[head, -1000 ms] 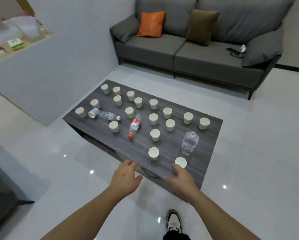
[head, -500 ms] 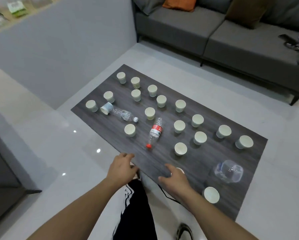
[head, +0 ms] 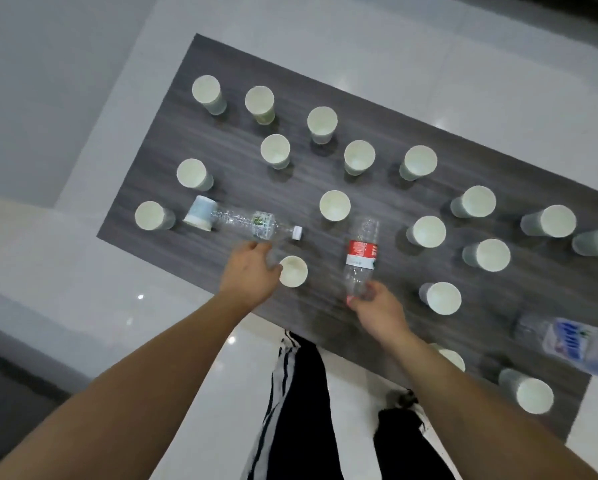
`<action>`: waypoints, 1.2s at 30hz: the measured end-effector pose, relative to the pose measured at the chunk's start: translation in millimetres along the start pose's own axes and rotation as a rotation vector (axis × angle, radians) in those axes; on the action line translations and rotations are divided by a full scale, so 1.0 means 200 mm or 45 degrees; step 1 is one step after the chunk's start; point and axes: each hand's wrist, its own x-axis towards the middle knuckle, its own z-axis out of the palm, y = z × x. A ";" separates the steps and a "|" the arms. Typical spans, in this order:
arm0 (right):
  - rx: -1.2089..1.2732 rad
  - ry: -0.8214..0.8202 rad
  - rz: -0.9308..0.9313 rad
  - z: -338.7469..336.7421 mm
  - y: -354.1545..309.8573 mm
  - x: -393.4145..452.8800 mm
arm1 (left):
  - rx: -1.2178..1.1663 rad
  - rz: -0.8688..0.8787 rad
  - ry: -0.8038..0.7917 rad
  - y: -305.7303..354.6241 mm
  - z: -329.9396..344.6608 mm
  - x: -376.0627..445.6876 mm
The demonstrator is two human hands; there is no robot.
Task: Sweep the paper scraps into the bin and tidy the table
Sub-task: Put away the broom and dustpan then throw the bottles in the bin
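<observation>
The right hand is gripping the neck of the red-labelled bottle lying on the worktop; at nine o'clock, the left hand is curling round a paper cup.

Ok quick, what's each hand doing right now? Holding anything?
Left hand: curled round the paper cup near the table edge.
Right hand: gripping the cap end of the red-label bottle, which lies on the table.
</observation>
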 end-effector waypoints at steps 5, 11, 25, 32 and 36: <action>0.009 0.306 0.068 0.11 -0.10 0.28 | 0.241 0.253 0.079 -0.07 0.03 0.40; -0.034 0.470 0.247 0.33 -0.06 0.49 | 0.677 0.404 0.001 -0.29 0.20 0.69; 0.313 0.606 0.254 0.04 -0.11 0.11 | 0.330 0.528 0.347 0.08 -0.14 0.40; 0.557 0.797 0.091 -0.26 -0.01 -0.45 | 0.169 0.852 0.288 0.65 -0.22 -0.07; 0.703 0.976 -0.072 -0.51 0.29 -0.89 | 0.056 1.030 0.288 1.11 -0.17 -0.49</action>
